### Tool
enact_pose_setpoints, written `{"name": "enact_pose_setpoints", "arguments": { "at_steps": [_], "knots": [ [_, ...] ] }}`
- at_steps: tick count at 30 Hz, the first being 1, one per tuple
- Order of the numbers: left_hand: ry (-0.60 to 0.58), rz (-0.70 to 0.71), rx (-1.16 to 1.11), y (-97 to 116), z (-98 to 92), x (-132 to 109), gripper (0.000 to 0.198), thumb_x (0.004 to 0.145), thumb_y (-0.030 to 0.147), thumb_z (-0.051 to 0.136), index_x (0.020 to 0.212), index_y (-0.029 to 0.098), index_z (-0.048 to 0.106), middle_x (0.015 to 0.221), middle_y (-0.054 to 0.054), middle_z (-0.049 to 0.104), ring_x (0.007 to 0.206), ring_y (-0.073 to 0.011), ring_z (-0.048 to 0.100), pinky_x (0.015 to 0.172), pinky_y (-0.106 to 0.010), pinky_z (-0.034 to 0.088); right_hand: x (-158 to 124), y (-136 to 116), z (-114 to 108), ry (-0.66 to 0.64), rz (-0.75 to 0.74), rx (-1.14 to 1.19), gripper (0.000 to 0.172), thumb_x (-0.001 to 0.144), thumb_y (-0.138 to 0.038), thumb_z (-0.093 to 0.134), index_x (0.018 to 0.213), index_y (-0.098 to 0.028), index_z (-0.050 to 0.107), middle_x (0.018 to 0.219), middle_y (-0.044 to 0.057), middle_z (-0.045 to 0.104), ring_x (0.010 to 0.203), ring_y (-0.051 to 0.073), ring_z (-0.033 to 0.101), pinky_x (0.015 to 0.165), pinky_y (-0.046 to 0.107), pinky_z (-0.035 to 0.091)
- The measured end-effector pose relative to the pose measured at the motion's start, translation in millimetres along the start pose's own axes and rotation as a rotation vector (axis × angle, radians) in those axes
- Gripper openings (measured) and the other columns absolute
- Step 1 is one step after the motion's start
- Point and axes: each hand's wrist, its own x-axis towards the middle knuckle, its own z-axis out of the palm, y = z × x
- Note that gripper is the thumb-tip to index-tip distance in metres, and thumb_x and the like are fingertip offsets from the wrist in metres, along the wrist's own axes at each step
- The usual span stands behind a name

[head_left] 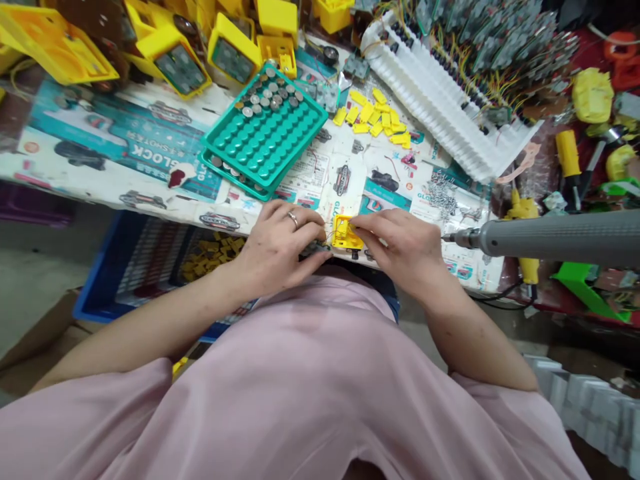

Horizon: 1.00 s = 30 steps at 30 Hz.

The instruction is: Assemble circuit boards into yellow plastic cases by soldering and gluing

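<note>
At the table's front edge lies a small yellow plastic housing (344, 233), its hollow side up, with thin wires across it. My right hand (407, 243) pinches the housing's right rim between thumb and fingers. To the left of it, my left hand (283, 247), with a ring on one finger, is closed around a small circuit board (315, 248), mostly hidden under the fingers. Wires appear to run from the board to the housing. Behind the hands lies a heap of small yellow plastic pieces (373, 117).
Green trays (270, 143) hold round metal cells. A white rack (450, 100) carries wired boards. Loose screws (443, 193) lie near a grey electric screwdriver (555, 237) at the right. Yellow housings (175, 60) crowd the back left; a blue crate (107, 267) stands below the edge.
</note>
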Motion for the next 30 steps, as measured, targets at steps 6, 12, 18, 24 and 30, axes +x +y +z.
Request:
{"name": "enact_pose_setpoints", "arguments": {
  "at_steps": [6,12,18,24,30],
  "knots": [
    [-0.050,-0.010,-0.079,-3,-17.1,9,0.029,0.096,0.037,0.048,0.110,0.018,0.066,0.090,-0.005,0.074,0.080,-0.0207,0.070,0.072,-0.031,0.050,3,-4,-5,-0.079,-0.014,-0.192,0.018,0.096,-0.026,0.057,0.101,-0.024,0.074,0.102,0.003,0.075,0.092,0.017,0.066,0.062,0.028,0.039],
    [0.022,-0.043,-0.274,-4,-16.5,13,0.033,0.093,0.034,0.053,0.119,0.016,0.064,0.107,-0.007,0.074,0.084,-0.0161,0.070,0.075,-0.026,0.053,10,-2,-9,-0.192,0.051,-0.179,0.019,0.095,-0.027,0.055,0.096,-0.021,0.074,0.098,0.006,0.072,0.081,0.017,0.062,0.058,0.030,0.034],
    [0.020,-0.129,-0.464,-8,-14.4,10,0.042,0.091,0.037,0.056,0.126,0.016,0.061,0.108,-0.006,0.074,0.088,-0.0147,0.070,0.075,-0.023,0.054,16,7,-12,-0.223,0.055,-0.128,0.020,0.094,-0.030,0.058,0.093,-0.021,0.075,0.092,0.005,0.073,0.077,0.016,0.065,0.058,0.030,0.035],
    [0.022,-0.060,-0.409,-10,-7.2,8,0.035,0.094,0.036,0.052,0.122,0.017,0.064,0.114,-0.008,0.072,0.093,-0.0160,0.070,0.080,-0.026,0.054,17,10,-15,-0.224,0.054,-0.104,0.018,0.093,-0.028,0.059,0.095,-0.021,0.076,0.095,0.005,0.074,0.082,0.017,0.066,0.062,0.028,0.039],
    [-0.026,-0.035,0.020,6,3.1,19,0.057,0.089,0.045,0.061,0.140,0.020,0.052,0.133,-0.014,0.062,0.093,-0.0260,0.070,0.064,-0.032,0.051,19,-1,-17,-0.266,0.097,-0.199,0.019,0.093,-0.027,0.058,0.094,-0.021,0.076,0.094,0.006,0.075,0.074,0.017,0.064,0.058,0.030,0.033]
  ]
}}
